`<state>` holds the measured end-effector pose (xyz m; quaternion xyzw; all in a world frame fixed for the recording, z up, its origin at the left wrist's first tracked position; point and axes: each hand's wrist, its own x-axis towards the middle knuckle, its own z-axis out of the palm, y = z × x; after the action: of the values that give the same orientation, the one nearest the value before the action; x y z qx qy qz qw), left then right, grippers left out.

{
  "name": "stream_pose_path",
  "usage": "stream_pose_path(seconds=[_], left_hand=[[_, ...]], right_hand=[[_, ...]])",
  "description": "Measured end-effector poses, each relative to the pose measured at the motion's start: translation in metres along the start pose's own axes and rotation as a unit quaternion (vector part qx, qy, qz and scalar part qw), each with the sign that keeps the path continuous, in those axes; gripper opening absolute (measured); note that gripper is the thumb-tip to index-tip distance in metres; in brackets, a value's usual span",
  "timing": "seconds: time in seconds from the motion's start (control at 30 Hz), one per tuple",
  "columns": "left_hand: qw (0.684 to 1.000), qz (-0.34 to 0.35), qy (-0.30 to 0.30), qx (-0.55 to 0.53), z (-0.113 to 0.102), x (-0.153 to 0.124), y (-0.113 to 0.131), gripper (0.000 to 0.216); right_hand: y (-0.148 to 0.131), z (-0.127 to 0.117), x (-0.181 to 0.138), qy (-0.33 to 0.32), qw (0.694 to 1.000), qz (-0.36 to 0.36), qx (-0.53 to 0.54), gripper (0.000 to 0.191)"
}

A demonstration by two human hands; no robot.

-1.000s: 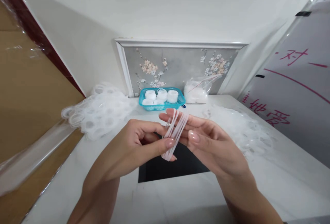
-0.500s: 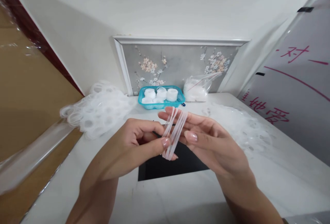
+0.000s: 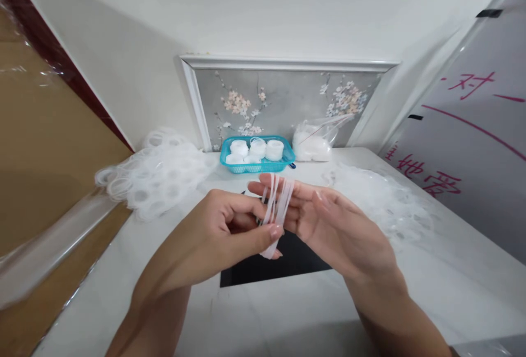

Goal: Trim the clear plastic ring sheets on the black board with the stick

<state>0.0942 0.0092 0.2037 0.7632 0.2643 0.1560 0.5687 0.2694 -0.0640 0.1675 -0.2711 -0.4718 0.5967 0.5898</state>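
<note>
Between my hands a bundle of thin, translucent white bands (image 3: 282,203) is stretched into long loops. The thumb of my left hand (image 3: 230,225) presses on the bundle from the near side, its index finger bent behind the strands. My right hand (image 3: 329,222) carries the loops over its outstretched fingers, its thumb raised clear of them. A fingertip shows under the lower end of the bundle; I cannot tell which hand it belongs to. Below the hands lies a black flat panel (image 3: 267,272) on the white marbled counter (image 3: 263,313), partly covered by them.
At the back sits a blue basket (image 3: 257,169) with several white band rolls (image 3: 274,150). Beside it stands a clear bag (image 3: 314,140) of white material. Piles of loose white rings lie left (image 3: 154,176) and right (image 3: 382,198). A cardboard sheet (image 3: 49,126) borders the left, a whiteboard (image 3: 472,126) the right.
My left thumb has shifted slightly right along the bands. My right thumb has lifted away from them, and the bundle stands a little more upright, with the strands split apart.
</note>
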Motion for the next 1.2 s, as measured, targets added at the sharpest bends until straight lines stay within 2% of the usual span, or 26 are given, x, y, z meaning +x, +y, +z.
stream_pose_path(seconds=[0.33,0.57,0.93,1.2], left_hand=[[1.000,-0.020,0.003,0.006,0.000,-0.001,-0.005,0.013],[1.000,-0.007,0.004,-0.026,-0.002,-0.002,-0.003,0.007],[1.000,0.007,0.011,-0.013,-0.004,-0.002,0.001,0.011],[1.000,-0.009,0.009,-0.022,-0.004,-0.003,-0.001,0.011]], right_hand=[[0.007,-0.001,-0.001,0.035,0.998,0.009,-0.055,0.041],[0.010,0.000,0.000,0.025,0.997,-0.005,-0.079,0.046],[0.009,-0.001,0.000,0.024,0.997,-0.016,-0.078,0.043],[0.011,0.003,0.002,0.055,0.994,-0.024,-0.091,0.039]])
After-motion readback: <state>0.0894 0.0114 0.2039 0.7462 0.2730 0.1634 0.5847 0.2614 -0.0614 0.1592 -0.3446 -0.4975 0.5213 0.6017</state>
